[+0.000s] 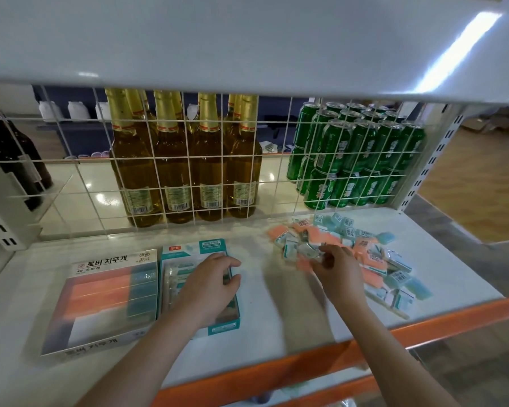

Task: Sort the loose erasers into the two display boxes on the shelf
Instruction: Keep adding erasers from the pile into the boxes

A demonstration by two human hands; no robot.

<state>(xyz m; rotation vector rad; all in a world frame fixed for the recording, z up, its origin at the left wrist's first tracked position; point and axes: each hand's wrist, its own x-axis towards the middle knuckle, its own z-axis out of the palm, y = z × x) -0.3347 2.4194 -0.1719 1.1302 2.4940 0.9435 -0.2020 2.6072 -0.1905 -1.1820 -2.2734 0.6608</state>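
Note:
Two display boxes lie on the white shelf [265, 312]. The left box [106, 301] has Korean lettering and holds rows of orange and teal erasers. The teal-edged box [174, 259] beside it holds wrapped erasers. My left hand [209, 286] rests over the teal box, fingers curled at its right rim; whether it holds an eraser is hidden. A heap of loose orange and teal erasers [365, 251] lies at the right. My right hand [335, 271] is at the heap's left edge, blurred, with its fingers curled down among the erasers.
A white wire grid [80, 177] closes the back of the shelf. Behind it stand amber bottles [174, 160] and stacked green cans [359, 160]. An upper shelf [247, 45] hangs overhead. The shelf's orange front edge [379, 333] runs near my arms.

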